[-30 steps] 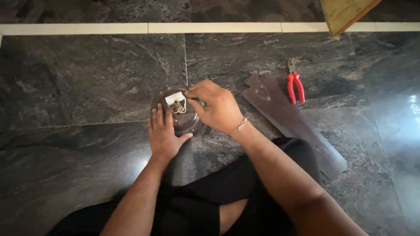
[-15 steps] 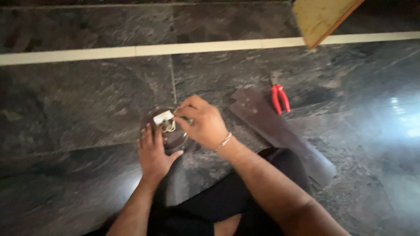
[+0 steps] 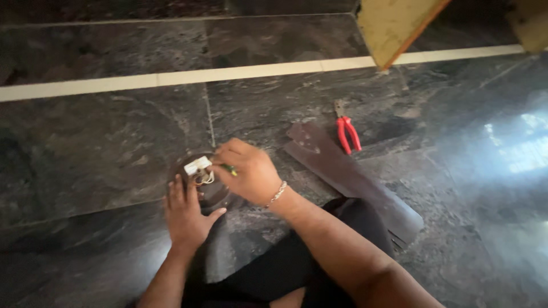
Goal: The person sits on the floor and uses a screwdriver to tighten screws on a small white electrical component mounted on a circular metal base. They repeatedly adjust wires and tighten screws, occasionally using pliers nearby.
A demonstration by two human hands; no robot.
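a: the right hand point(image 3: 251, 174) has slid a bit over the round dark fan motor housing point(image 3: 208, 188) on the floor point(image 3: 103, 142), fingers pinched together on a thin green-tipped tool point(image 3: 230, 169) beside the white terminal block point(image 3: 198, 165).
b: and the left hand point(image 3: 185, 214)?
a: it hasn't moved, flat, fingers apart, pressing the housing's near edge. looks like wiring work continues. the red pliers point(image 3: 347, 132) and brown fan blade point(image 3: 348, 177) lie untouched to the right.

Right hand point(image 3: 251, 174) shifted slightly, green-tipped tool point(image 3: 229, 169) now showing
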